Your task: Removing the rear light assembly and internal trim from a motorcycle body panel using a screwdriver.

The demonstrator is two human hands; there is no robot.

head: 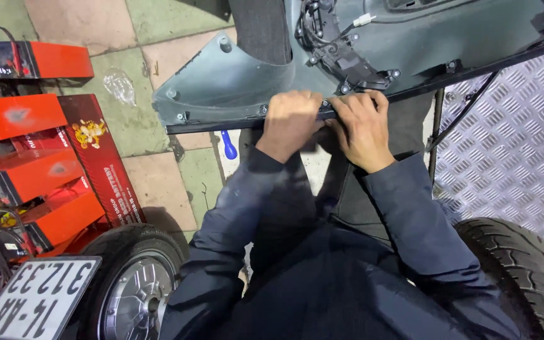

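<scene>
I see my left hand [291, 119] curled shut over the lower black edge of the grey plastic scooter body panel [234, 82], fingers wrapped on the rim. My right hand [361, 126] lies just beside it, almost touching, fingers pressed down and clamped on the same edge. The panel lies above a tiled floor [152, 170], its inner side up, with a black wiring bracket [347, 63] fixed on it. A blue screwdriver handle [228, 145] shows just under the panel's edge. Red boxes [26, 157] are stacked at my left, tyres [527, 271] near my elbows.
</scene>
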